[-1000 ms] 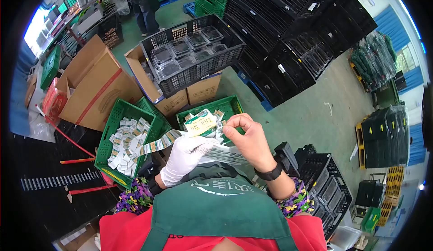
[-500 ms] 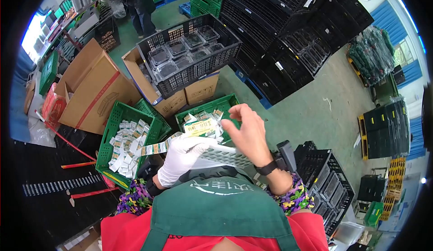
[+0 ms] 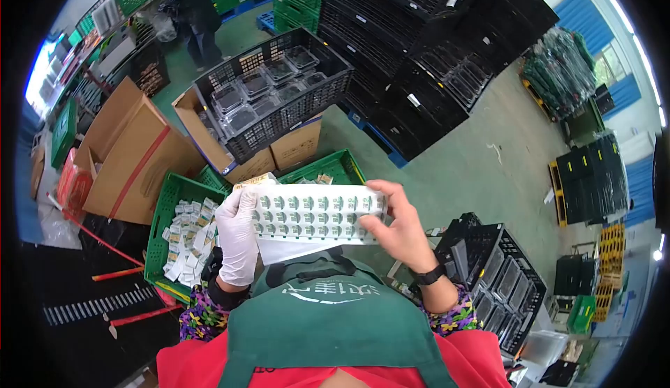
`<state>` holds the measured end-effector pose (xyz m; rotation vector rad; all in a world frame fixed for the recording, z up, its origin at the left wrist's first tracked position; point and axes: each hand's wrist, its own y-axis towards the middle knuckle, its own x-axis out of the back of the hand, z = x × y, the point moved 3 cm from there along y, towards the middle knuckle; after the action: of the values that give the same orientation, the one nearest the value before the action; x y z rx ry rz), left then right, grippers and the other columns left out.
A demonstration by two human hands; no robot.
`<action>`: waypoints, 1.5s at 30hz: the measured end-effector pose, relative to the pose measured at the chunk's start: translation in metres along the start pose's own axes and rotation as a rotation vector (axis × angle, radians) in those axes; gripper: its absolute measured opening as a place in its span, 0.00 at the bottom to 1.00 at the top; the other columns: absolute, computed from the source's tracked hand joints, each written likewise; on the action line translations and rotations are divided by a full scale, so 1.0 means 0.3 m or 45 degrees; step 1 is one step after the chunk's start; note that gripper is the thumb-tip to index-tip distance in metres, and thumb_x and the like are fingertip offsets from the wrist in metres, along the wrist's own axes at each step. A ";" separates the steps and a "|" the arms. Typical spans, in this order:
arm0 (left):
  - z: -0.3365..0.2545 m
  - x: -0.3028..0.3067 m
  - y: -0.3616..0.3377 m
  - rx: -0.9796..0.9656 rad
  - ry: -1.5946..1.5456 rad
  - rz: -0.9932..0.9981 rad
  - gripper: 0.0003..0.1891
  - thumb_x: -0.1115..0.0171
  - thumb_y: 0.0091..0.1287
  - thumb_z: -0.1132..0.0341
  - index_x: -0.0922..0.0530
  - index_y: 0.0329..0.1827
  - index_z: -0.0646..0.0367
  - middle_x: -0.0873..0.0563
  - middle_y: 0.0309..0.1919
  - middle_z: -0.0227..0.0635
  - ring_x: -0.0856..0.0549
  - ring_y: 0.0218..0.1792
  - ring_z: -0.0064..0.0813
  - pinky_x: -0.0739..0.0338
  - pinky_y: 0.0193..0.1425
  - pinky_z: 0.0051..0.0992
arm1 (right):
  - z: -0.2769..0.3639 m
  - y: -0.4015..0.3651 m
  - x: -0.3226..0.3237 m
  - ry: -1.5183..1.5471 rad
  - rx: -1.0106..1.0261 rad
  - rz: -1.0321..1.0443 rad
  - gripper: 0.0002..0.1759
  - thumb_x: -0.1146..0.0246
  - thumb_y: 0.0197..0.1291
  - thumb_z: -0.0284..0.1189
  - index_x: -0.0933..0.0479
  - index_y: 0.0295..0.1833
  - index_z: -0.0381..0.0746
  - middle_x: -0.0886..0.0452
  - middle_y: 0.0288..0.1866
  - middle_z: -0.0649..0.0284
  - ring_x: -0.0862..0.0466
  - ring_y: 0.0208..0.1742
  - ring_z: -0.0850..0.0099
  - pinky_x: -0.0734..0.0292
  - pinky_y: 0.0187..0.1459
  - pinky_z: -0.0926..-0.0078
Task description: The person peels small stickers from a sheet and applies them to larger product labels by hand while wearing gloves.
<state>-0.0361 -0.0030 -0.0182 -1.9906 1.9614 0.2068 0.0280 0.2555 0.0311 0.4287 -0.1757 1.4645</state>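
Note:
A white sheet of round green-printed stickers (image 3: 314, 213) is spread in front of my chest. My left hand (image 3: 237, 238), in a white glove, is closed on the sheet's left end. Behind that end, a yellow-and-white printed label (image 3: 257, 181) sticks up, partly hidden. My bare right hand (image 3: 399, 226) pinches the right end between thumb and fingers. A loose white paper flap (image 3: 289, 250) hangs below the sheet. Left of my gloved hand, a green crate (image 3: 162, 213) holds many small printed packets (image 3: 188, 245). Beyond the sheet is another green crate (image 3: 345, 165), its contents mostly hidden.
A black crate of transparent plastic boxes (image 3: 244, 144) rests on cardboard boxes ahead. Another black crate with such boxes (image 3: 506, 283) stands at my right. Tall black crate stacks (image 3: 398, 53) rise beyond. A large carton (image 3: 139, 154) is at left; a person (image 3: 192, 11) stands in the back.
The sticker sheet has been raised and turned to face me. My right hand has moved down onto its right end. The yellow label is now mostly hidden behind the sheet.

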 end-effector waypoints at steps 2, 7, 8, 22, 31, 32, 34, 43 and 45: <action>-0.015 -0.038 -0.001 -0.039 -0.045 0.029 0.12 0.40 0.74 0.66 0.17 0.51 0.66 0.12 0.43 0.35 0.15 0.40 0.19 0.20 0.45 0.20 | 0.006 -0.008 0.000 -0.133 0.122 -0.015 0.23 0.34 0.62 0.22 0.29 0.62 0.37 0.19 0.51 0.61 0.20 0.47 0.79 0.23 0.47 0.78; 0.007 -0.007 0.012 -0.230 0.093 0.177 0.10 0.33 0.68 0.68 0.17 0.49 0.63 0.12 0.44 0.34 0.16 0.42 0.18 0.22 0.48 0.20 | -0.040 -0.012 0.004 0.162 -0.233 -0.206 0.17 0.30 0.60 0.24 0.23 0.53 0.34 0.15 0.41 0.65 0.19 0.38 0.80 0.23 0.40 0.79; 0.025 0.013 0.022 -0.177 0.105 0.172 0.10 0.33 0.69 0.67 0.17 0.48 0.62 0.13 0.42 0.31 0.19 0.38 0.14 0.24 0.43 0.19 | -0.051 -0.009 0.005 0.162 -0.233 -0.208 0.17 0.30 0.60 0.24 0.23 0.53 0.34 0.15 0.41 0.65 0.19 0.38 0.80 0.23 0.40 0.79; 0.012 0.009 -0.009 -0.122 0.389 0.059 0.08 0.34 0.68 0.70 0.15 0.43 0.67 0.11 0.35 0.31 0.18 0.36 0.17 0.25 0.43 0.19 | -0.156 0.029 0.031 -0.091 -0.460 -0.057 0.10 0.30 0.62 0.32 0.20 0.42 0.37 0.20 0.29 0.66 0.23 0.29 0.77 0.29 0.32 0.75; -0.041 -0.027 -0.018 -0.289 0.510 0.139 0.08 0.34 0.68 0.72 0.14 0.46 0.65 0.12 0.36 0.30 0.19 0.36 0.15 0.25 0.42 0.18 | 0.054 0.074 0.039 -0.823 0.573 0.087 0.13 0.31 0.52 0.26 0.19 0.45 0.43 0.22 0.41 0.64 0.22 0.42 0.63 0.25 0.44 0.67; -0.043 -0.031 -0.017 -0.289 0.509 0.137 0.08 0.34 0.68 0.72 0.14 0.46 0.65 0.12 0.36 0.30 0.19 0.36 0.15 0.25 0.42 0.18 | 0.037 0.071 0.032 -0.887 0.605 0.134 0.13 0.31 0.51 0.25 0.20 0.44 0.43 0.23 0.40 0.65 0.22 0.41 0.63 0.25 0.43 0.68; -0.046 -0.036 -0.017 -0.262 0.471 0.141 0.07 0.34 0.68 0.71 0.14 0.45 0.66 0.12 0.35 0.30 0.19 0.35 0.15 0.25 0.42 0.18 | 0.025 0.063 0.026 -0.948 0.639 0.188 0.13 0.31 0.49 0.24 0.21 0.42 0.43 0.23 0.38 0.66 0.22 0.39 0.64 0.26 0.43 0.68; -0.040 -0.053 -0.030 -0.359 0.630 0.504 0.05 0.33 0.63 0.75 0.13 0.41 0.63 0.10 0.37 0.37 0.12 0.42 0.29 0.20 0.49 0.27 | 0.026 0.117 0.053 0.562 -0.281 0.093 0.05 0.36 0.68 0.27 0.24 0.42 0.38 0.20 0.37 0.72 0.20 0.38 0.84 0.26 0.42 0.87; -0.080 -0.118 -0.054 -0.494 0.699 0.731 0.06 0.31 0.61 0.75 0.13 0.40 0.61 0.10 0.38 0.39 0.12 0.46 0.35 0.20 0.52 0.31 | 0.029 0.140 -0.020 0.910 -0.504 0.333 0.07 0.37 0.69 0.30 0.25 0.45 0.38 0.22 0.38 0.71 0.19 0.41 0.82 0.25 0.41 0.84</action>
<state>-0.0245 0.0222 0.0184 -1.7571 3.0302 0.2006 -0.0125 0.2486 0.0442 -0.4598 0.0577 1.7036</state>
